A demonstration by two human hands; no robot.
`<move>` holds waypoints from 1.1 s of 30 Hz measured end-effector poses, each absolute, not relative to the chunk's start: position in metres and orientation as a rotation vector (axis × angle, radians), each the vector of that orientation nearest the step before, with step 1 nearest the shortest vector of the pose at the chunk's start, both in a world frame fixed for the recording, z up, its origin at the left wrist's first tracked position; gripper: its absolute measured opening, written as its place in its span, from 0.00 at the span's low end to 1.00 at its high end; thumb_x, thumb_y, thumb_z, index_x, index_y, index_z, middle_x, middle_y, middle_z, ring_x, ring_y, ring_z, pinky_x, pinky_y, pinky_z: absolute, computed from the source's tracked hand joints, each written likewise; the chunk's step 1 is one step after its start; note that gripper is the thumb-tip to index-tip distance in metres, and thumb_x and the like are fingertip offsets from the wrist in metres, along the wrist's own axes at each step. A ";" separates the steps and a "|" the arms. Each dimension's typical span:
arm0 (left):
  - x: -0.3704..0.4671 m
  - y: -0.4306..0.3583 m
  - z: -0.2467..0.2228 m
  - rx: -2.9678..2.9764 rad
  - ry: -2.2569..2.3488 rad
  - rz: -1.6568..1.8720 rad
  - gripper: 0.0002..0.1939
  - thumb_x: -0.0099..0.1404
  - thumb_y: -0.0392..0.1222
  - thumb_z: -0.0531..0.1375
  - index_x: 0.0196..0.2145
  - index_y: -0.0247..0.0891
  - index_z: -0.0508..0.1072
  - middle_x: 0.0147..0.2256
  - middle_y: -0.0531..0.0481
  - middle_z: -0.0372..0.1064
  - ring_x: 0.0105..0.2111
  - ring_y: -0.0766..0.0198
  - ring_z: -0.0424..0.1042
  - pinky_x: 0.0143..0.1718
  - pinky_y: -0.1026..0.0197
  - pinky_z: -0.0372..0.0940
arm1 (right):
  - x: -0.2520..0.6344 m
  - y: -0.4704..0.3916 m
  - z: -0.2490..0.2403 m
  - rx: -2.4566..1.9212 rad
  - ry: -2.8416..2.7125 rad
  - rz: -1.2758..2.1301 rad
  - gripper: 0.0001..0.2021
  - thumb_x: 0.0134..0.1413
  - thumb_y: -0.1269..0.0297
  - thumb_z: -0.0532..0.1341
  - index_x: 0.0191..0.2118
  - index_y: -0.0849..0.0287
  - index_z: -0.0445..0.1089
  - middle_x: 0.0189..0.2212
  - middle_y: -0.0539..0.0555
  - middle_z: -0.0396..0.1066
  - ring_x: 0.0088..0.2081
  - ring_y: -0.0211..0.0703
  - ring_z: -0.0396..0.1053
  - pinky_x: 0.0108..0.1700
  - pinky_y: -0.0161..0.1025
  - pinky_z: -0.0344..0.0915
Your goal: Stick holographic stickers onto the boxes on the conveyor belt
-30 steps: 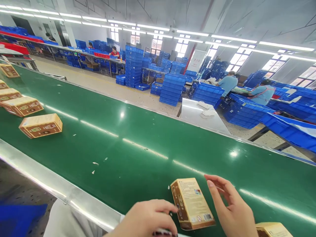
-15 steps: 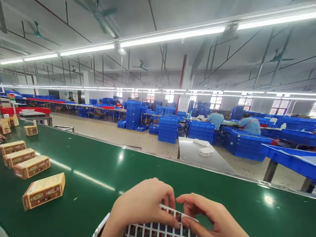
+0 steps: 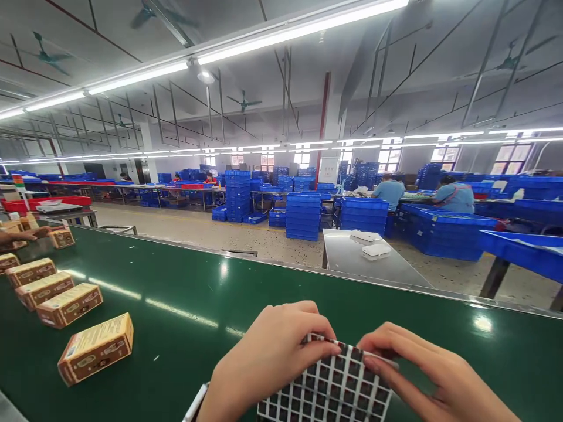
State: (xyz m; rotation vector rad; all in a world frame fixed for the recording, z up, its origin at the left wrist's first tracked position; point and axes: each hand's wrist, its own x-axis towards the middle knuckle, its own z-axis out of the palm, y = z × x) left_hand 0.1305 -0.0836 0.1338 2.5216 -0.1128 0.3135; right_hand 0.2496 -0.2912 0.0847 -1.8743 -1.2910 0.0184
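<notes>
A white grid panel (image 3: 325, 387) with dark and reddish cells stands tilted at the bottom of the view, its lower part cut off by the frame. My left hand (image 3: 279, 354) is closed on its top edge, thumb on the near face and fingers behind. At the upper right corner, my right hand (image 3: 417, 369) pinches the same edge between thumb and fingers. A white edge (image 3: 196, 404) of something shows left of my left wrist, mostly hidden. Beneath everything runs a green conveyor belt (image 3: 185, 351).
Several brown and yellow boxes (image 3: 97, 349) sit along the belt's left side. A co-worker's hand (image 3: 33, 235) reaches to a box there. Past the metal rim stand a steel table (image 3: 373, 266) with white pieces and stacked blue crates (image 3: 303, 217). Other people sit farther back.
Both my hands and the grid panel have moved right and up, and more of the panel's face shows. The boxes appear farther right. The co-worker's hand has come further into view.
</notes>
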 end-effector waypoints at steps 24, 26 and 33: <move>0.129 -0.081 0.146 2.349 -0.138 0.127 0.13 0.63 0.47 0.67 0.27 0.35 0.81 0.18 0.58 0.63 0.20 0.74 0.55 0.20 0.68 0.48 | 0.233 -0.302 0.110 -1.834 -1.084 0.152 0.13 0.62 0.53 0.62 0.29 0.52 0.76 0.28 0.50 0.73 0.29 0.42 0.70 0.29 0.36 0.62; 0.130 -0.081 0.146 2.344 -0.105 0.133 0.12 0.62 0.47 0.68 0.28 0.35 0.81 0.20 0.57 0.66 0.21 0.73 0.58 0.21 0.68 0.50 | 0.233 -0.302 0.109 -1.823 -1.081 0.147 0.13 0.62 0.53 0.62 0.29 0.52 0.76 0.28 0.51 0.73 0.28 0.43 0.69 0.29 0.35 0.63; 0.131 -0.082 0.143 2.143 -0.101 0.134 0.10 0.60 0.45 0.69 0.29 0.35 0.82 0.23 0.55 0.72 0.23 0.72 0.62 0.22 0.68 0.52 | 0.232 -0.304 0.109 -1.804 -1.028 0.114 0.13 0.61 0.51 0.63 0.29 0.50 0.77 0.28 0.49 0.73 0.28 0.42 0.70 0.27 0.33 0.64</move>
